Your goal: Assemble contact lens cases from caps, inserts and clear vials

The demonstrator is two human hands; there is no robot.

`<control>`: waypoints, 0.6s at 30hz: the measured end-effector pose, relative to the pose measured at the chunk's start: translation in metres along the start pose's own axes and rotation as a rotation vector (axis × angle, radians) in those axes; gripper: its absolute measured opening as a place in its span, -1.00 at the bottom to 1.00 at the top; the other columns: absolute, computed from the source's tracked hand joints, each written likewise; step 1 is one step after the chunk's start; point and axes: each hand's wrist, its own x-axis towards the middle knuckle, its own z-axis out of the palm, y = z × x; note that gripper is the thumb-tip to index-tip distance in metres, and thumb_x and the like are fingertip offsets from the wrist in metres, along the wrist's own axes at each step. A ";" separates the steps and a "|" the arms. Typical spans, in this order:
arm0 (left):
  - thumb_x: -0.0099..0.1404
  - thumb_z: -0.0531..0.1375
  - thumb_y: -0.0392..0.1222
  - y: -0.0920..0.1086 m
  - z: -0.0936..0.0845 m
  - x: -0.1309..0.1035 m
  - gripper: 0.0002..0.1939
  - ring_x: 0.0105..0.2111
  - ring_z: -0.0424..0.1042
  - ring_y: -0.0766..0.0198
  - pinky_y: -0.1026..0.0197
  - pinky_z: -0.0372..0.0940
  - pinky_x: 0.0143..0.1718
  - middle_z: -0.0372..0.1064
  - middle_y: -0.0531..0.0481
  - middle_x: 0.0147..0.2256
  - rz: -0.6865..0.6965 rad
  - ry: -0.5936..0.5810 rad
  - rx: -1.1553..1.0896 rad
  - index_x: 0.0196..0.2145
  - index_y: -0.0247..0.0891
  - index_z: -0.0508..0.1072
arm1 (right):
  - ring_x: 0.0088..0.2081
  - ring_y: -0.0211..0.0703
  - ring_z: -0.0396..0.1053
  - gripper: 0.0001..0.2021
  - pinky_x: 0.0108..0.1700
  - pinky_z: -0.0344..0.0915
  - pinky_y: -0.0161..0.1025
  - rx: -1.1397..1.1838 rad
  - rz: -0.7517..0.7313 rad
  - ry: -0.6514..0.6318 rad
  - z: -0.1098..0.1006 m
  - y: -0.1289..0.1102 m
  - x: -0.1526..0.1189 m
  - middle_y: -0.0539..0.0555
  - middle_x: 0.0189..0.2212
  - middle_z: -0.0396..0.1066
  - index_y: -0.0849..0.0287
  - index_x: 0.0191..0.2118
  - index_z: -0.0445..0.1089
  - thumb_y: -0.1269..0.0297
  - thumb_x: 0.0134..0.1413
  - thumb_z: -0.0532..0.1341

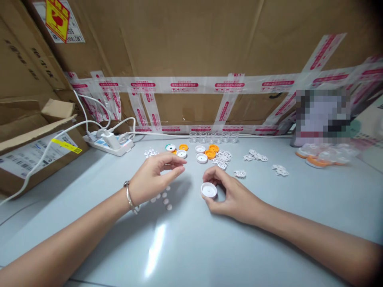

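Note:
Between the thumb and fingers of my right hand (230,195) is a round white plastic cap (208,190), its recessed side facing up. My left hand (158,175) hovers to the left with thumb and fingers apart, and nothing shows between them. Beneath that hand several small white discs (166,201) lie on the table, partly hidden by it. Behind the hands are white round caps (202,158) and orange round caps (210,154). White openwork plastic pieces (224,156) lie close by the orange ones, with a single piece (240,174) nearer my right hand.
Clear cups (211,138) stand in a row before a large taped carton (191,48). A power strip (110,143) with white cables and an open cardboard box (44,147) are at left. Clear-topped orange-based pieces (318,161) sit at right. More white pieces (255,155) lie mid-right.

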 end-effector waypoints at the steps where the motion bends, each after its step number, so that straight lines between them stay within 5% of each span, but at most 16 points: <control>1: 0.19 0.14 -0.19 -0.001 0.001 -0.001 -0.78 -0.21 0.40 0.22 0.20 0.30 -0.14 0.41 -0.11 -0.20 0.045 -0.030 0.029 -0.22 -0.30 0.46 | -0.34 -0.22 0.26 -0.70 -0.26 0.25 -0.26 0.000 -0.009 0.002 0.000 -0.001 0.000 -0.01 -0.36 0.26 0.10 -0.26 0.16 0.47 -0.22 0.16; 7: 0.21 0.12 -0.28 -0.005 0.024 -0.007 -0.76 -0.23 0.37 0.25 0.22 0.30 -0.19 0.38 -0.11 -0.21 0.294 -0.242 0.148 -0.15 -0.25 0.42 | -0.31 -0.20 0.28 -0.70 -0.26 0.26 -0.25 0.006 -0.037 0.003 0.003 -0.004 0.001 0.00 -0.35 0.27 0.12 -0.24 0.15 0.46 -0.18 0.17; 18: 0.25 0.07 -0.26 -0.009 0.028 -0.008 -0.83 -0.20 0.39 0.23 0.22 0.28 -0.16 0.39 -0.13 -0.17 0.320 -0.225 0.240 -0.31 -0.26 0.46 | -0.14 -0.17 0.34 -0.53 -0.02 0.30 -0.10 0.232 0.074 -0.056 0.000 0.007 0.000 0.06 -0.19 0.30 0.08 -0.09 0.12 0.35 -0.14 0.29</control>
